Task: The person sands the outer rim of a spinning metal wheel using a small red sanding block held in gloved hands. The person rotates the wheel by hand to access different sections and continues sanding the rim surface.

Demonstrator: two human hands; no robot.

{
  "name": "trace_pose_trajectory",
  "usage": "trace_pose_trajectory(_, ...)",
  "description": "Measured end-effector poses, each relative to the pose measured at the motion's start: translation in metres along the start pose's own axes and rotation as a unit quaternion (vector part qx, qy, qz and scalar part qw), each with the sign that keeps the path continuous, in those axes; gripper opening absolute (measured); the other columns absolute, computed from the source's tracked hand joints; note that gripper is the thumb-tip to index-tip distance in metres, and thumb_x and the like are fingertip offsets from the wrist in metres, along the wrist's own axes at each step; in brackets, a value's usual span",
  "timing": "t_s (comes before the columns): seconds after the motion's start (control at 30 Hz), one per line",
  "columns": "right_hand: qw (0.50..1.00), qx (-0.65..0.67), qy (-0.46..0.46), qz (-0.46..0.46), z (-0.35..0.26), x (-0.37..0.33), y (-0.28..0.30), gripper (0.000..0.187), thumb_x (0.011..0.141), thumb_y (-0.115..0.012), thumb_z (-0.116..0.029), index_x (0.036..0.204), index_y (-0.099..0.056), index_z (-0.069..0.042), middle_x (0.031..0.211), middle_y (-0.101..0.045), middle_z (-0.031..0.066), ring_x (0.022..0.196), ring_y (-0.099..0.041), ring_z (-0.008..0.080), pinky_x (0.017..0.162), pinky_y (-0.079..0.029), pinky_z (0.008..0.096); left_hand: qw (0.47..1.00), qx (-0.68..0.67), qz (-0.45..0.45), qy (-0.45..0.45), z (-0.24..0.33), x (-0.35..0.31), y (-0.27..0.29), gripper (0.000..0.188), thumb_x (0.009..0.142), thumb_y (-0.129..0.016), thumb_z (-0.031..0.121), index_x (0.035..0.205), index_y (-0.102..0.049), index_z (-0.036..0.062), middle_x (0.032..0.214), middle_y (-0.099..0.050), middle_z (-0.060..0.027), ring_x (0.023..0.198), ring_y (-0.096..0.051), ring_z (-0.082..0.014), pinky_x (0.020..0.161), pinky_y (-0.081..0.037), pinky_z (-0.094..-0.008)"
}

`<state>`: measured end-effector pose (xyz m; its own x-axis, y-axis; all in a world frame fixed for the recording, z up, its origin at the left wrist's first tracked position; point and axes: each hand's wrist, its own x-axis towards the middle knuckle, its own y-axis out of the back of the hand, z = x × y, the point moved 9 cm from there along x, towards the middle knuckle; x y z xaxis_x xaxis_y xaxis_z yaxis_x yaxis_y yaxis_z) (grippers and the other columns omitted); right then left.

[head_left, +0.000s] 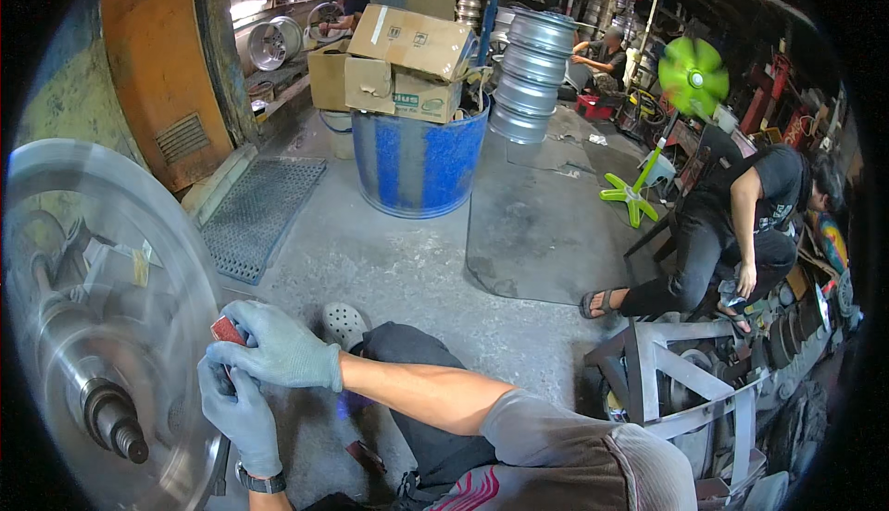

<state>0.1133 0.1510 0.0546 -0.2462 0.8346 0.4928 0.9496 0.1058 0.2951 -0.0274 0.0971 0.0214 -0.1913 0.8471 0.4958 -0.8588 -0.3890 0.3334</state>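
Note:
A wheel rim [190, 233] fills the left side, blurred by spinning. In front of its centre juts a metal spindle with a threaded end [116, 423]. My right hand [282, 349], in a grey-blue glove, is closed on a folded piece of red sandpaper [227, 330] beside the rim's right edge. Just below it, my left hand [243, 423], gloved alike and with a watch at the wrist, has its fingers curled close to the right hand's fingers and the rim. What the left fingers grip, if anything, is hidden. Whether the sandpaper touches the rim I cannot tell.
A blue drum [421, 164] topped with cardboard boxes [407, 43] stands ahead, beside stacked rims [532, 76]. A rubber mat [259, 215] lies left. At right are a green fan [693, 78], a seated person [741, 224] and a metal frame [653, 372]. Others sit farther back.

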Motion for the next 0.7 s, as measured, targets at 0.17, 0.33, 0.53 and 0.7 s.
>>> trace_pose_trajectory(0.17,0.978,0.205,-0.033,-0.027,0.010,0.003,-0.023,0.034,0.104,-0.070,-0.031,0.114,-0.070,0.002,0.095,-0.072,0.0121,0.089,-0.068,0.0181,0.083,-0.056,0.0361,1.000,-0.015,-0.007,-0.020,0.020,-0.001,0.014,0.040,0.097,-0.067,0.007,0.136,-0.062,-0.0023,0.122,-0.067,-0.0143,0.112,-0.064,-0.0225,0.101,-0.051,-0.0369)
trace_pose_trajectory(0.33,0.976,0.192,-0.096,0.024,0.015,0.004,0.059,0.036,0.108,-0.067,-0.025,0.129,-0.072,0.004,0.111,-0.076,0.0086,0.101,-0.070,0.0153,0.093,-0.056,0.0323,0.984,0.041,-0.048,-0.165,0.059,0.003,-0.024,0.061,0.092,-0.082,0.019,0.145,-0.056,0.0011,0.133,-0.060,-0.0191,0.118,-0.063,-0.0310,0.096,-0.056,-0.0402)
trace_pose_trajectory(0.53,0.942,0.326,-0.075,0.015,0.030,0.008,0.034,0.039,0.103,-0.077,-0.027,0.126,-0.073,0.004,0.114,-0.076,0.0097,0.101,-0.069,0.0161,0.094,-0.055,0.0325,0.992,-0.077,-0.062,-0.082,0.050,0.006,-0.004,0.060,0.095,-0.081,0.021,0.146,-0.056,0.0009,0.134,-0.060,-0.0185,0.114,-0.066,-0.0303,0.091,-0.057,-0.0383)
trace_pose_trajectory(0.7,0.953,0.294,-0.068,0.005,0.018,0.002,0.031,0.037,0.102,-0.077,-0.025,0.125,-0.073,0.004,0.113,-0.076,0.0082,0.103,-0.068,0.0152,0.093,-0.055,0.0317,0.996,-0.085,-0.017,-0.036,0.048,0.009,-0.002,0.037,0.100,-0.073,0.019,0.129,-0.066,-0.0015,0.113,-0.070,-0.0150,0.100,-0.069,-0.0235,0.090,-0.054,-0.0373)
